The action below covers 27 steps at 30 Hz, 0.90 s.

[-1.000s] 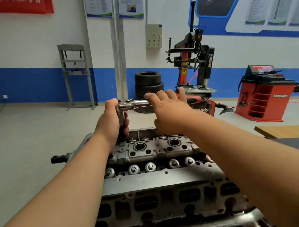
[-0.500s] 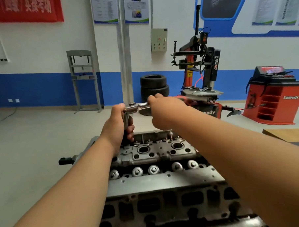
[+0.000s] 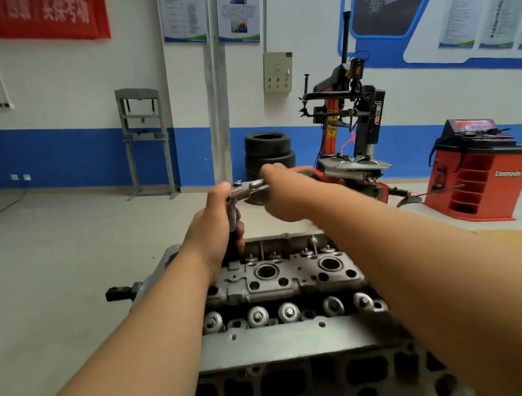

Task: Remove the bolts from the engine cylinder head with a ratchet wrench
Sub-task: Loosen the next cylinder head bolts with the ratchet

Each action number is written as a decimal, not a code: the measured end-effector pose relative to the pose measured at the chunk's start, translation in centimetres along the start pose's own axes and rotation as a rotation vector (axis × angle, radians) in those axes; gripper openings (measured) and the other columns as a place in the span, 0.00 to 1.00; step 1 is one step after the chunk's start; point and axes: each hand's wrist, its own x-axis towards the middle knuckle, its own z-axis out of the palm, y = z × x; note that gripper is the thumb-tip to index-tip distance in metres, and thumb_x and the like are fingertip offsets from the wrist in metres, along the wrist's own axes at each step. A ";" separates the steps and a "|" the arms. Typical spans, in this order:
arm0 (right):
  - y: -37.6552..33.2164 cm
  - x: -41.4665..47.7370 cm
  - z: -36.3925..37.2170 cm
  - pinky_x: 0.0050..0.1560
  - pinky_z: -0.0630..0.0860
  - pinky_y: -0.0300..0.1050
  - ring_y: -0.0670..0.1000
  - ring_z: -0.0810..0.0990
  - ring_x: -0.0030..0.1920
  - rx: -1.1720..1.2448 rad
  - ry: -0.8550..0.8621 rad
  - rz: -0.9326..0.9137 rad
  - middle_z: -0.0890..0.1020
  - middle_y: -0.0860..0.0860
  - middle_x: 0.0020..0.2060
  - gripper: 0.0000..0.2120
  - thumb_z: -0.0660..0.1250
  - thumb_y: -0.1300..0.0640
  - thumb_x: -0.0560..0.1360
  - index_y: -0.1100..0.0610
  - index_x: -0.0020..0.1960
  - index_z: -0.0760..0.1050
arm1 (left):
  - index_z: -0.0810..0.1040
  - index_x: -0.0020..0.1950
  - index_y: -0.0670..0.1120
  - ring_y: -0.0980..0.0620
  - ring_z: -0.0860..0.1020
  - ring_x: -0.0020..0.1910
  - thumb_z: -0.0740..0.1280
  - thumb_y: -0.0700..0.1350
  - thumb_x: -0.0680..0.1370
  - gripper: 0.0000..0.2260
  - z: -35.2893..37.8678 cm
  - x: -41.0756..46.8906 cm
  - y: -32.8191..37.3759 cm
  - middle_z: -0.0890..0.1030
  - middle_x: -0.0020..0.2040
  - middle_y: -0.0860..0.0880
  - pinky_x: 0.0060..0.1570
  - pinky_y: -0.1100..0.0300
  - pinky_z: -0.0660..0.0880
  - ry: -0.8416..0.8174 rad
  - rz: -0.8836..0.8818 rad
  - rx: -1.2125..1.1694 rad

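While a person is reaching both bare arms forward over an engine cylinder head (image 3: 287, 282), the head-worn camera is looking down along them. The left hand (image 3: 216, 229) is wrapping its fingers (image 3: 241, 231) round the upright extension bar (image 3: 232, 212), thumb pointing up. This is probably keeping the bar straight so the tool is not slipping off. The bolt being worked is sitting directly beneath those fingers at the far left corner of the head, hidden by the hand and bar.

Just above the left fingers, the ratchet wrench (image 3: 250, 188) is lying level, its handle running rightward into the right hand (image 3: 279, 197). That hand is showing blurred, yet its fingers are looking curled closed over the handle, likely for leverage in swinging it.

Counting now: one wrench, one bar, two hands. Right of the left fingers and nearer the viewer, two large round wells (image 3: 267, 271) are opening in the head. Nearer still, five shiny round valve caps (image 3: 288, 312) are lining up in a row, with a sixth partly hiding beside the right arm. Small studs (image 3: 272, 254) are standing just right of the left fingers, too unclear to count.

Far beyond both hands, two stacked tyres (image 3: 268, 155), one tyre changer (image 3: 352, 119), one red wheel balancer (image 3: 477, 182) and one grey press frame (image 3: 145, 137) are standing along the wall (image 3: 69, 86).
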 end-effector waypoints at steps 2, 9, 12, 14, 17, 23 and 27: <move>-2.1 3.5 0.8 0.54 0.73 0.49 0.55 0.75 0.48 0.041 -0.001 -0.036 0.75 0.54 0.49 0.11 0.58 0.59 0.78 0.60 0.58 0.73 | 0.75 0.39 0.46 0.50 0.71 0.27 0.60 0.70 0.60 0.27 -0.2 0.3 -0.4 0.74 0.28 0.48 0.31 0.56 0.71 0.006 0.018 -0.007; -2.2 1.6 0.1 0.64 0.67 0.60 0.58 0.71 0.58 -0.085 -0.024 0.009 0.71 0.56 0.59 0.16 0.59 0.58 0.78 0.60 0.64 0.67 | 0.74 0.35 0.46 0.52 0.68 0.24 0.58 0.69 0.63 0.26 -0.1 -0.1 -0.1 0.69 0.25 0.50 0.33 0.54 0.69 -0.021 0.038 0.025; -0.6 -4.0 -0.4 0.46 0.75 0.53 0.57 0.73 0.48 -0.058 0.005 0.147 0.67 0.57 0.59 0.20 0.63 0.59 0.76 0.59 0.65 0.61 | 0.71 0.33 0.44 0.50 0.67 0.24 0.53 0.69 0.67 0.27 0.5 -0.7 0.4 0.68 0.24 0.49 0.34 0.54 0.68 -0.022 -0.005 0.049; -0.7 -8.8 -0.1 0.28 0.65 0.46 0.55 0.69 0.38 -0.131 0.083 0.151 0.65 0.57 0.59 0.27 0.67 0.58 0.74 0.58 0.67 0.57 | 0.71 0.33 0.44 0.49 0.66 0.24 0.49 0.67 0.73 0.28 0.9 -1.0 0.6 0.67 0.23 0.48 0.33 0.55 0.67 0.002 -0.023 0.012; -2.0 -14.1 0.9 0.23 0.57 0.42 0.54 0.66 0.32 -0.162 0.110 -0.027 0.61 0.58 0.63 0.39 0.68 0.53 0.73 0.56 0.73 0.47 | 0.69 0.33 0.43 0.48 0.64 0.24 0.47 0.63 0.77 0.28 0.9 -1.2 0.8 0.68 0.24 0.47 0.27 0.59 0.67 0.017 -0.017 -0.051; -0.5 -10.3 -1.1 0.33 0.65 0.45 0.53 0.68 0.37 -0.065 0.037 0.005 0.68 0.54 0.52 0.26 0.65 0.48 0.74 0.56 0.66 0.60 | 0.70 0.33 0.42 0.47 0.66 0.26 0.49 0.67 0.74 0.29 0.8 -0.9 0.3 0.69 0.25 0.46 0.31 0.55 0.68 0.006 -0.043 -0.028; 0.5 -3.4 -0.1 0.45 0.71 0.48 0.57 0.74 0.48 -0.028 0.053 0.028 0.69 0.55 0.55 0.19 0.63 0.61 0.75 0.56 0.64 0.63 | 0.72 0.33 0.47 0.48 0.72 0.27 0.59 0.71 0.63 0.26 0.0 -0.4 0.0 0.74 0.28 0.47 0.35 0.54 0.71 -0.009 -0.013 0.069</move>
